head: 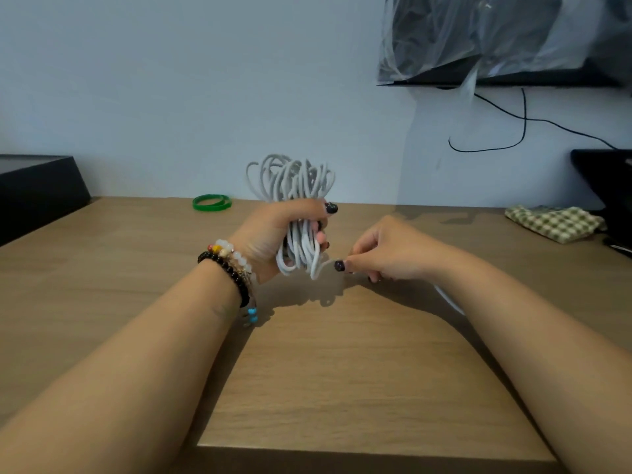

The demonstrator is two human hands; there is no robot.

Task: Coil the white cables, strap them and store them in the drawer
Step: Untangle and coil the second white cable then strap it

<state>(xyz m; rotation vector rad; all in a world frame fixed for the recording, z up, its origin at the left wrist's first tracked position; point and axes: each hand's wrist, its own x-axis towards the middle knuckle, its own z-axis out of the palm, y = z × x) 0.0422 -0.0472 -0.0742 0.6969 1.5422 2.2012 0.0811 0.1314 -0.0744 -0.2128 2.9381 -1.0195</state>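
I see the left hand (273,234) wrapped in a fist around the middle of the white cable coil (294,186), fingers curled tight across the strands, with the loops fanning upward above the fist and shorter loops poking out below it. The coil is held upright above the wooden table (342,371), a little in front of the table's far edge. From the bottom of the coil a loose strand bends to the right, and the right hand (393,251) pinches it between thumb and forefinger, the other fingers folded under; that hand sits just to the right of the coil and slightly lower. A further stretch of white cable shows beyond the right wrist, lying on the table on the far side of the forearm. The left wrist carries several beaded bracelets (229,265), black, white and mixed colours. Behind and to the left of the coil, green rubber bands (212,202) lie flat on the table near the wall. Far left of the coil stands a dark box (37,186); far right lies a folded checked cloth (554,223). Above and to the right of the coil hangs a screen covered in clear plastic (496,39), with a black wire (523,121) looping down the wall. I can see no drawer from this view.
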